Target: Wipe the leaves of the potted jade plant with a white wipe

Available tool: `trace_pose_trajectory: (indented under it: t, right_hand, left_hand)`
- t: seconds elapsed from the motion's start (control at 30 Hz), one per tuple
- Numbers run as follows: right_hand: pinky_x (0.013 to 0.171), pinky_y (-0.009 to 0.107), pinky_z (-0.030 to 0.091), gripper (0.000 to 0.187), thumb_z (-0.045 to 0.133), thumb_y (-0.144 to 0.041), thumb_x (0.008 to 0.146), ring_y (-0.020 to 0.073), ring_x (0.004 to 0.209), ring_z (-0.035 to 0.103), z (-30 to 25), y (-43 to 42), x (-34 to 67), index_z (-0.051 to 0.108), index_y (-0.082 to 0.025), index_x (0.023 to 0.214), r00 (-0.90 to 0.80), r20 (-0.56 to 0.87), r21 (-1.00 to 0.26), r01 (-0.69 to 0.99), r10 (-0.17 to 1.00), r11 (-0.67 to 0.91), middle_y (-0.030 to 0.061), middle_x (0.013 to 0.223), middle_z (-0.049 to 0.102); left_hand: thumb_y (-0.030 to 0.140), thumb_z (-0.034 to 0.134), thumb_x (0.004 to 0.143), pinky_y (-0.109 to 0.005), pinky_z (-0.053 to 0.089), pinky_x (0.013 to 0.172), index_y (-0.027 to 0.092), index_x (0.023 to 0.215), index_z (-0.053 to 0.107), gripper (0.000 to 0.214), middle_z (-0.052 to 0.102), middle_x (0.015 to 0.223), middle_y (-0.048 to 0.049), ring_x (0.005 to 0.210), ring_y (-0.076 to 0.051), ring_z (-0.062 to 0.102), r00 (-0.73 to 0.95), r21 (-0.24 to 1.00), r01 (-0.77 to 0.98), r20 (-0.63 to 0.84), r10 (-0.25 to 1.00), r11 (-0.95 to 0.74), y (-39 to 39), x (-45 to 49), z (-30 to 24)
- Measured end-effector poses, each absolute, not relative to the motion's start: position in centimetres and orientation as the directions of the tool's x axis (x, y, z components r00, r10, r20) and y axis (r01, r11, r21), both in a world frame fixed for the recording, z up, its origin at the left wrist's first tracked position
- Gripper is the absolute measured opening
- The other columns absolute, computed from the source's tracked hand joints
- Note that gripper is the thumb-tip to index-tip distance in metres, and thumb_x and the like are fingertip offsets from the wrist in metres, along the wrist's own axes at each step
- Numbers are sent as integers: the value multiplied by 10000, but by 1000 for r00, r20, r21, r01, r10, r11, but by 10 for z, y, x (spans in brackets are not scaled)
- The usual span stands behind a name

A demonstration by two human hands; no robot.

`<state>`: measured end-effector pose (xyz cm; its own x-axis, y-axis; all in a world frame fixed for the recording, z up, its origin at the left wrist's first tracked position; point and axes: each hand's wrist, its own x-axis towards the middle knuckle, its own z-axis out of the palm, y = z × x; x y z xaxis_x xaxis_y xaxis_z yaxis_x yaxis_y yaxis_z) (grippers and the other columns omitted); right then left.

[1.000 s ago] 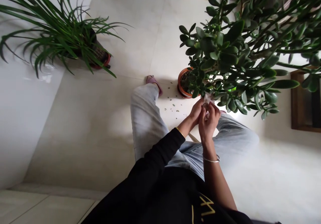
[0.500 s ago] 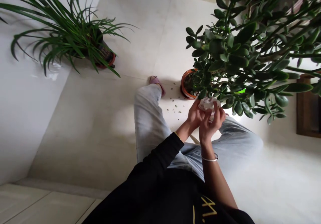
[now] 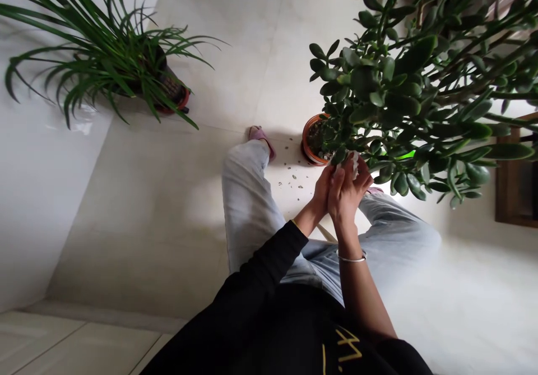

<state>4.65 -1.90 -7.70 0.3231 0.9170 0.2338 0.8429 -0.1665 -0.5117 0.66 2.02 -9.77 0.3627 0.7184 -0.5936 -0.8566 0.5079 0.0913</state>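
Observation:
My hands are together just in front of the jade plant [image 3: 403, 92], a large one with thick oval leaves. Between them is a crumpled white tissue [image 3: 355, 165], mostly covered, with only a ruffled strip showing past the fingers. My right hand [image 3: 348, 190] is closed over the tissue from above. My left hand [image 3: 321, 189] cups it from the left side, its fingers partly hidden. Low leaves overhang the fingertips. Beyond my hands, the plant's orange-brown pot [image 3: 309, 151] stands on the floor, soil showing inside.
Small dark bits [image 3: 294, 177] lie scattered on the tiled floor [image 3: 159, 195] by the pot. A long-leaved plant [image 3: 130, 66] stands at the left wall. My pink slipper [image 3: 263, 138] is left of the pot. At the right edge is a brown wooden frame [image 3: 508, 179].
My right hand has folded down over the tissue, which was spread wider and more visible before. My hands are now pressed closer together. The view has shifted slightly.

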Motion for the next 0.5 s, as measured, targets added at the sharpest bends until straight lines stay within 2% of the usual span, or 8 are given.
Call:
trace_pose_trajectory:
  t: [0.1, 0.3, 0.4, 0.5]
  right_hand:
    - [1186, 623, 356, 598, 248, -466, 1104, 329, 1446, 390, -76, -17, 45, 447, -216, 1610, 324, 242, -503, 848, 914, -168, 183, 1617, 413]
    - [1197, 610, 354, 548, 269, -406, 1107, 306, 1435, 404, -86, -36, 49, 498, -226, 1572, 256, 275, -494, 865, 927, -92, 177, 1557, 465]
    - [1200, 608, 357, 546, 276, -393, 1106, 304, 1447, 401, -91, -42, 52, 476, -224, 1585, 248, 296, -493, 867, 922, -75, 179, 1551, 460]
    - [1198, 623, 351, 567, 273, -400, 1106, 319, 1460, 380, -93, -38, 53, 425, -206, 1616, 270, 305, -496, 864, 914, -89, 199, 1574, 429]
  left_hand:
    - [200, 488, 983, -257, 560, 1061, 175, 1033, 758, 276, 793, 994, -51, 1067, -156, 760, 419, 78, -831, -561, 714, 550, 20, 5, -96]
    - [177, 447, 997, -237, 584, 1011, 170, 952, 748, 304, 787, 934, -57, 1096, -163, 768, 424, 22, -833, -618, 663, 553, 20, 0, -82]
    - [182, 430, 1006, -260, 593, 1014, 171, 1006, 756, 326, 797, 960, -72, 1144, -182, 762, 440, 7, -821, -631, 639, 571, 20, 0, -76]
    - [191, 430, 1001, -312, 573, 1086, 194, 1114, 755, 344, 811, 1046, -67, 1247, -207, 724, 426, 10, -828, -640, 640, 561, 20, 1, -75]
